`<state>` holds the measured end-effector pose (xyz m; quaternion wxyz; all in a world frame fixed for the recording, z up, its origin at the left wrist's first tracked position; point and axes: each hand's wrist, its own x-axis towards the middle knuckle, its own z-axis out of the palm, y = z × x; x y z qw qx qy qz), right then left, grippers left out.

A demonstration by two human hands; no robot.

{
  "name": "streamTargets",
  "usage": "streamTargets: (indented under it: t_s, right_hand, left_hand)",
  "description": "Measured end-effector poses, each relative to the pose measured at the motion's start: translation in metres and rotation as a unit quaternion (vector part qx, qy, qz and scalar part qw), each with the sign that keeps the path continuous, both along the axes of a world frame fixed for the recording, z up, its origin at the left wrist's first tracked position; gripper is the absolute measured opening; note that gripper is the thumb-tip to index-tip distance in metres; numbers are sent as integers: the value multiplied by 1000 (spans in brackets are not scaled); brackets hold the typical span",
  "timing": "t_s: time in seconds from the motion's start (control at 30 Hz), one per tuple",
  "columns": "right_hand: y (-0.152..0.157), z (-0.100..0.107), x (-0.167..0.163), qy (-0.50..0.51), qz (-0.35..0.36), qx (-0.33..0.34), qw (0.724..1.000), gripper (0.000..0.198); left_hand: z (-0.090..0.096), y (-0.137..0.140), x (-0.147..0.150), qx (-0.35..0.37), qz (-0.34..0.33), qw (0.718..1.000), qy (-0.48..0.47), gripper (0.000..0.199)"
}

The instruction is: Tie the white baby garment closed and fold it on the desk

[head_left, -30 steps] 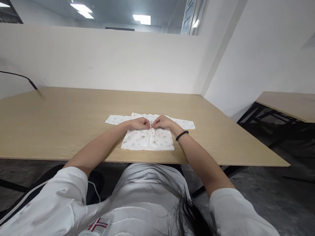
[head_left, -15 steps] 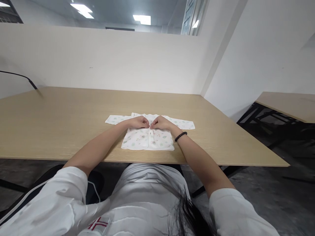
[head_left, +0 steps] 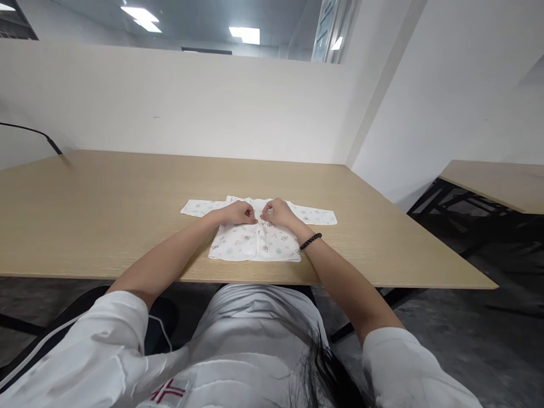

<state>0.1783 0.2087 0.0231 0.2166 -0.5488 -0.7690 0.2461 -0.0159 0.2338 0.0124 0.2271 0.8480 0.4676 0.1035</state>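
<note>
A small white baby shirt [head_left: 238, 242] with a scattered print lies face up on the table, its sleeves spread to both sides and its front opening running down the middle. At the upper part of that opening, my left hand [head_left: 240, 213] is closed, thumb and fingertips pinching the cloth at the edge. Just across the opening, my right hand [head_left: 279, 215] is also closed in a pinch on the shirt front, a small gap from the left fingertips. Whatever fastener may sit between the fingers is too small to make out.
The shirt lies near the front edge of the wooden table [head_left: 127, 192]. A white partition wall [head_left: 204, 107] rises behind it. A thin black cable or stem [head_left: 54, 145] stands at the far left. Another table [head_left: 493, 181] is off to the right.
My two hands have drawn slightly apart at the front opening, the right fingertips lifting a little away from the left ones. The shirt has stayed in place.
</note>
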Motion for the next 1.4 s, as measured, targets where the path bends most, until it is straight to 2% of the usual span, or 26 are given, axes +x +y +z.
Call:
streamTargets:
  t_s: [0.1,0.17,0.27,0.4,0.57,0.7,0.97,1.23,1.4]
  right_hand:
    - [-28,0,-6,-92,0,65,994,22]
    - [-51,-6,-10,-170,21,76,982,30]
    - [-78,-17,-17,-237,-15,121,964,24]
    - [-92,-25,-20,-235,-64,135,961,20]
    - [-101,-26,-17,-201,-68,124,969,20]
    - [-119,-28,-16,-217,-62,139,964,20]
    - [-138,-30,-1,-143,-32,129,981,22]
    - [-133,-39,5,-15,-17,113,993,19]
    - [-132,-41,6,25,-8,103,994,18]
  left_hand:
    - [11,-28,4,71,12,994,82,20]
    - [12,-56,9,116,-11,987,113,17]
    - [2,-97,21,167,-15,973,159,23]
    - [-17,-125,32,229,58,960,149,27]
    - [-20,-129,41,215,118,963,109,30]
    - [-19,-136,45,204,146,963,98,23]
    - [-31,-146,31,190,159,966,-75,19]
    - [-27,-141,32,148,159,975,-44,23]
    - [-22,-140,34,109,159,981,-31,22]
